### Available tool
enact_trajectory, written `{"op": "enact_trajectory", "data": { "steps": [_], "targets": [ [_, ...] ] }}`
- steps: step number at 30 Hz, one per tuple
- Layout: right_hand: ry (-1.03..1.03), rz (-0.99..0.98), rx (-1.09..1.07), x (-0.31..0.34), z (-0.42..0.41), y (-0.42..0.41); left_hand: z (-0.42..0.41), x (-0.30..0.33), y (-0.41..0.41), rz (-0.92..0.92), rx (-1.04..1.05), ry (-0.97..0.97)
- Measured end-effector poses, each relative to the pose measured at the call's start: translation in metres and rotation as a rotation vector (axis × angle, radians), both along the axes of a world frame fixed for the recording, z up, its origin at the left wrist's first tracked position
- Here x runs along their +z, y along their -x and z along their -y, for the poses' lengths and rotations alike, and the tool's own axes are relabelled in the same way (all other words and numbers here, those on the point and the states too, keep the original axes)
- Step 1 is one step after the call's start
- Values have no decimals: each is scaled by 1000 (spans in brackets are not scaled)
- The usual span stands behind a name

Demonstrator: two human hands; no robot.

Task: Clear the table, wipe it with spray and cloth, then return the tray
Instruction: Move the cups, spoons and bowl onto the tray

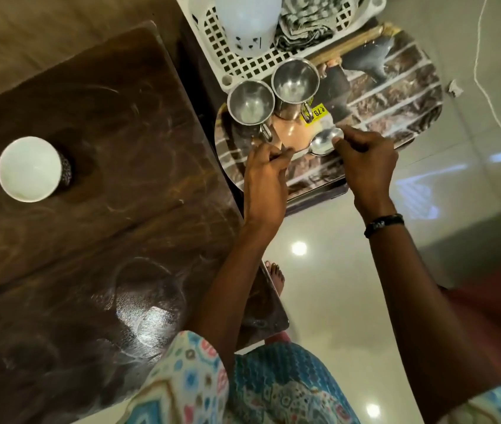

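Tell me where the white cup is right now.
In the head view, the white cup stands alone at the left on the dark wooden table, well apart from the tray with the two steel mugs at upper right.

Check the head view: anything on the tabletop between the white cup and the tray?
Bare wood. Between the white cup and the tray only smeared dark tabletop shows; the steel mugs stand on the tray itself.
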State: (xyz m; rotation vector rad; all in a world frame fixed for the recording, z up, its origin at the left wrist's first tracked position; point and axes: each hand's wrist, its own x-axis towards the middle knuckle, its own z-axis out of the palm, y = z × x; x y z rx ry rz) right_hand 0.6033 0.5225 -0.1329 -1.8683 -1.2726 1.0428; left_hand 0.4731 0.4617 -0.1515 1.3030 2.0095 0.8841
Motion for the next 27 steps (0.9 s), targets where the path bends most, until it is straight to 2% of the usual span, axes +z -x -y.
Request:
{"op": "enact_trajectory", "data": {
  "steps": [2,4,6,9,12,18,21,27],
  "targets": [
    [4,6,4,1,-2,-1,-6,-8,-1,118,83,11],
    [7,14,-4,0,-3,-2,-11,-13,0,84,111,30],
    [18,20,11,0,-3,-5,-10,-13,-1,78,50,16],
    [33,7,69,1,-1,-6,3,-4,3,-116,-114,-78],
    [29,18,18,1,4,-5,18,5,11,-225,-95,-145],
    [-188,23,-98,13,52,19,60,19,35,-120,63,-170],
    [-206,-6,8,21,83,51,88,26,56,-58,170,-140],
    [-195,-44,339,26,126,149,135,37,136,-44,426,-126]
  ]
}}
